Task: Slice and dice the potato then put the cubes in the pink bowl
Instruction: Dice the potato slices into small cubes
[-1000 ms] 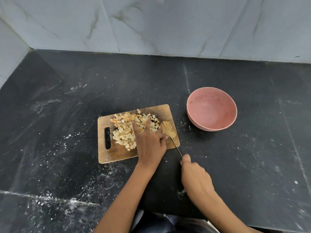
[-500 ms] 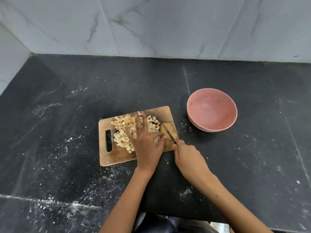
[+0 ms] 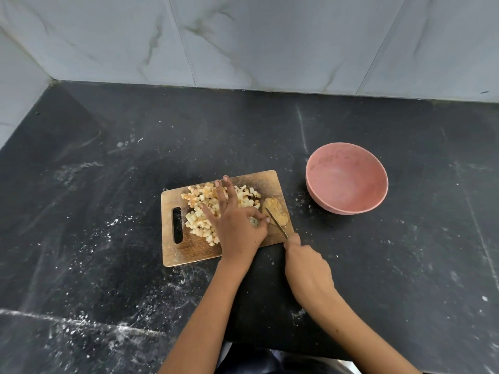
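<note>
A wooden cutting board [image 3: 186, 249] lies on the black counter with a heap of potato cubes [image 3: 201, 211] on it. My left hand [image 3: 237, 225] lies over the cubes, fingers spread, with thumb and forefinger at the left edge of an uncut potato piece [image 3: 278, 213] at the board's right end. My right hand [image 3: 307, 268] grips a knife [image 3: 275, 221] whose blade rests across that piece. The pink bowl [image 3: 348, 179] stands to the right of the board with nothing in it.
The black counter [image 3: 108, 184] is dusted with white specks at the front left. A marble-tiled wall [image 3: 243, 36] runs along the back and the left side. The counter's front edge lies just below my forearms.
My right hand has moved forward toward the board, bringing the knife blade onto the potato piece. My left hand's fingers have spread further over the cubes.
</note>
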Demonstrator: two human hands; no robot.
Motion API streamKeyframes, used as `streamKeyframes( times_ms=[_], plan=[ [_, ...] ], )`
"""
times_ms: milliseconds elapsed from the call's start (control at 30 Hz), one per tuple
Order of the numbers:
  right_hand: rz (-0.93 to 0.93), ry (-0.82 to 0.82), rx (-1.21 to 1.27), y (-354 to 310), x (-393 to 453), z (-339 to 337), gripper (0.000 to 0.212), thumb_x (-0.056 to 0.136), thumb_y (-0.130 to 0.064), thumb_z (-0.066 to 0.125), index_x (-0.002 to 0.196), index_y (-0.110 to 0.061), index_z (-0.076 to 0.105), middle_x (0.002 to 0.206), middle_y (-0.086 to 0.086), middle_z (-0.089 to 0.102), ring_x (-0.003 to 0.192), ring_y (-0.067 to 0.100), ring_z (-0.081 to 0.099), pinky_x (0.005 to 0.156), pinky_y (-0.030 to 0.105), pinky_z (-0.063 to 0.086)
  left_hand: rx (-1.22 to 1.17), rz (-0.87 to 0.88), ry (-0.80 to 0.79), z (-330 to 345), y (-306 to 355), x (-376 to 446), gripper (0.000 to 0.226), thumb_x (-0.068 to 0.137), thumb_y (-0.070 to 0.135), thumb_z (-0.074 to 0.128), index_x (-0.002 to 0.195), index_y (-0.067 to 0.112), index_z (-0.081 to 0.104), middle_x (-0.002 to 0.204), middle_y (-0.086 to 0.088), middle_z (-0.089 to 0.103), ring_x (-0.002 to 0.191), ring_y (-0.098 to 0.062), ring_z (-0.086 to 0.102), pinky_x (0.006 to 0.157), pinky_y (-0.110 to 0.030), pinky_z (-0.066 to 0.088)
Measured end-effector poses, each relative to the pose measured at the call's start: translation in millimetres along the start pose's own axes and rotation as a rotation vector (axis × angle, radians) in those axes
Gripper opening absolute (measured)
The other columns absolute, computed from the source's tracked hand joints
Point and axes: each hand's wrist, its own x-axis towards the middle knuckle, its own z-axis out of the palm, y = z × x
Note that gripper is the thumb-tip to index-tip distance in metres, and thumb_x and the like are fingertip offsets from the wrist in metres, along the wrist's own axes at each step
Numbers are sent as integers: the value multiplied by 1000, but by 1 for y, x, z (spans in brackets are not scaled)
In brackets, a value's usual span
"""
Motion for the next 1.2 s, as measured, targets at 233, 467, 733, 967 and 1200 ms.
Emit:
streamKeyframes(
  times_ms=[233,467,733,967,1200],
  plan=[
    [5,20,-2,-7,9,-4,34,98,-4,37,132,-9,32,117,14,59,105,31,61,81,39,49,44,-20,-71,-8,3,4,8,78,32,75,72,29,72,160,-6,-1,146,-22,-16,102,-45,-29],
    [3,-44,2,22,-22,9,8,102,-11,31,109,-14,32,104,10,62,93,30,62,69,37,42,-8,-5,7,-1,1,-1,8,75,32,79,71,31,72,159,-8,6,147,-23,-11,109,-51,-22],
    [-116,4,273,29,-20,-16,25,104,-33,32,90,-16,43,80,4,57,78,26,58,69,37,44,-32,36,122,4,-4,-11,6,73,32,81,72,32,75,158,-5,5,148,-26,-3,113,-57,-10],
    [-117,25,109,7,2,-19,32,105,-31,27,120,-9,45,108,16,61,98,34,60,73,38,44,-78,-37,123,5,-1,-10,9,73,32,79,67,31,73,160,-8,9,147,-20,-7,111,-50,-18],
    [-62,9,-14,-1,6,-11,32,99,-7,32,132,-8,34,115,15,58,104,33,59,73,36,41,-90,-113,30,-1,3,-2,11,72,31,80,66,31,70,160,-3,3,147,-20,-14,106,-47,-28]
  ],
)
